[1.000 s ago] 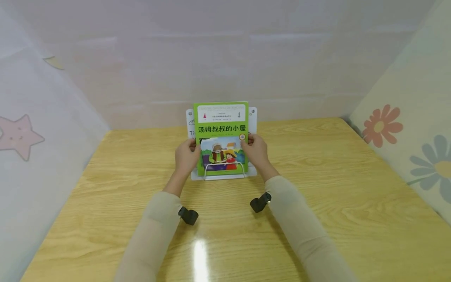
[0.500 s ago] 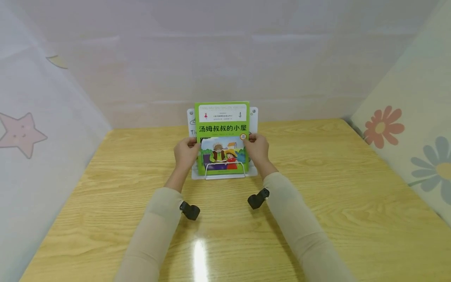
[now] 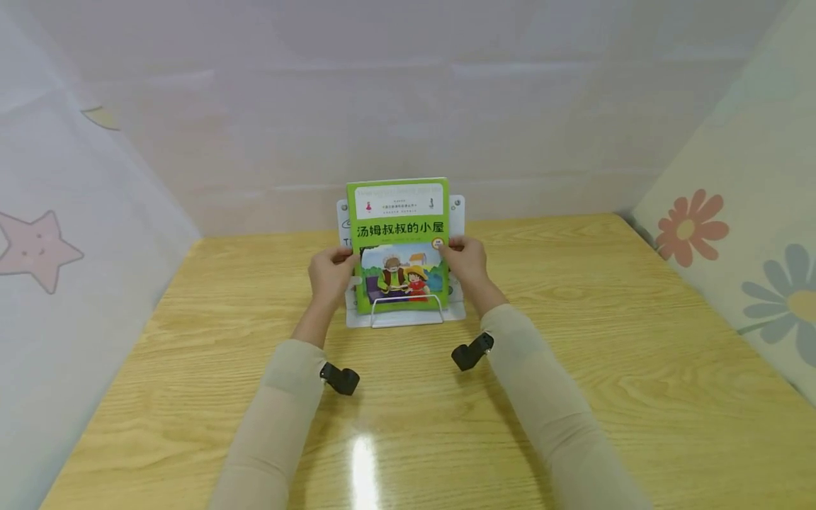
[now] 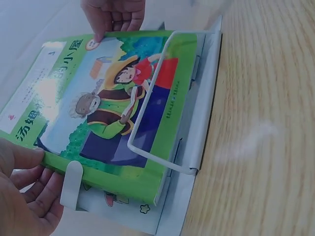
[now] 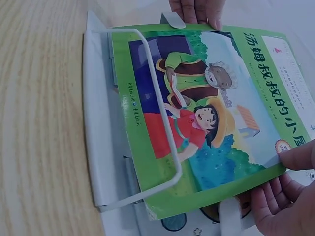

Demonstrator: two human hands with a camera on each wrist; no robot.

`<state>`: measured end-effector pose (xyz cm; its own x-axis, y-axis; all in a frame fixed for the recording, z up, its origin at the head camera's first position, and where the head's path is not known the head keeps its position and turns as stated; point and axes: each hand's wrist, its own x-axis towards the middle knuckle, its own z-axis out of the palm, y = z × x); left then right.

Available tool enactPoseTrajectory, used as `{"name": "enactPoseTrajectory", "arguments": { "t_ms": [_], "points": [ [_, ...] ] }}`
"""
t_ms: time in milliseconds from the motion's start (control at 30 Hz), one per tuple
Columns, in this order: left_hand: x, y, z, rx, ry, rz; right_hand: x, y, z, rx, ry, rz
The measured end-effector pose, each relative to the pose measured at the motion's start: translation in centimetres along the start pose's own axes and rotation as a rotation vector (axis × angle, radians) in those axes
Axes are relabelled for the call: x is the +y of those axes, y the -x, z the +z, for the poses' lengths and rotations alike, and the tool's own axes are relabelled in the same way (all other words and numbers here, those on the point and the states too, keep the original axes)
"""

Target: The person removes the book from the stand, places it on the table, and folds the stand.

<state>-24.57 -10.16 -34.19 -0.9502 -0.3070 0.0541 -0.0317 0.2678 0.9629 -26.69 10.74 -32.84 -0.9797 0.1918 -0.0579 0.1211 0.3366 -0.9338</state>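
Best to move green book [image 3: 403, 273] squarely, both hands even, easing lower edge past wire bar [image 4: 161, 161] and minding side clip [image 4: 72, 184]; avoid bending cover. With left hand [image 3: 330, 275], pinching one side edge: thumb on cover, fingers curled behind, parted by little more than book's thickness. With right hand [image 3: 469, 263], gripping opposite edge likewise. Tilted back at white stand [image 3: 455, 312] on counter [image 3: 574, 319], partly behind bar.
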Motion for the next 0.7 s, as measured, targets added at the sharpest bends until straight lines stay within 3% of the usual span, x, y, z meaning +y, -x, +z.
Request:
{"name": "enactPoseTrajectory", "arguments": {
  "t_ms": [200, 367, 567, 700],
  "points": [
    [0.5, -0.5, 0.2, 0.008, 0.007, 0.024, -0.8, -0.5, -0.5, -0.012, -0.018, -0.038],
    [1.3, -0.7, 0.2, 0.037, 0.063, 0.081, -1.6, -0.8, -1.0, -0.005, -0.023, -0.131],
    [2.8, -0.8, -0.4, 0.088, 0.131, 0.252, -3.2, -0.7, -1.4, 0.036, -0.073, -0.243],
    [4.2, -0.7, -1.1, 0.12, 0.168, 0.361, -4.7, -0.5, -1.7, 0.036, -0.102, -0.274]
  ]
}}
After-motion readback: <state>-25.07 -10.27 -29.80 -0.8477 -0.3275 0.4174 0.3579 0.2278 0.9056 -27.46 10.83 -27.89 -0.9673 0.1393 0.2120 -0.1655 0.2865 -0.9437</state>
